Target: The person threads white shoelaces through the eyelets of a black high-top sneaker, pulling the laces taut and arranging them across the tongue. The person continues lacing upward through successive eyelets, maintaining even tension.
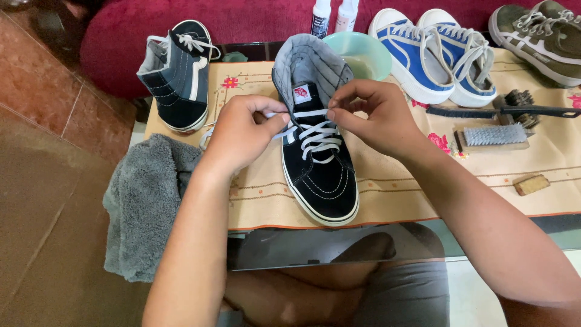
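Observation:
A black high-top sneaker [321, 175] with white laces stands on a beige mat [387, 181], toe toward me. My left hand [242, 130] pinches the white lace [315, 136] at the shoe's left side near the top eyelets. Opposite it, my right hand [378, 115] grips the lace end at the top right eyelet. Both hands touch the shoe's upper.
A matching black sneaker [178, 75] stands at the back left. A grey towel [145, 200] hangs off the table's left edge. A mint bowl [363, 54], blue sneakers [436, 54], olive sneakers [538, 36], brushes [493, 134], a sponge [531, 184] and two bottles [333, 15] lie behind and right.

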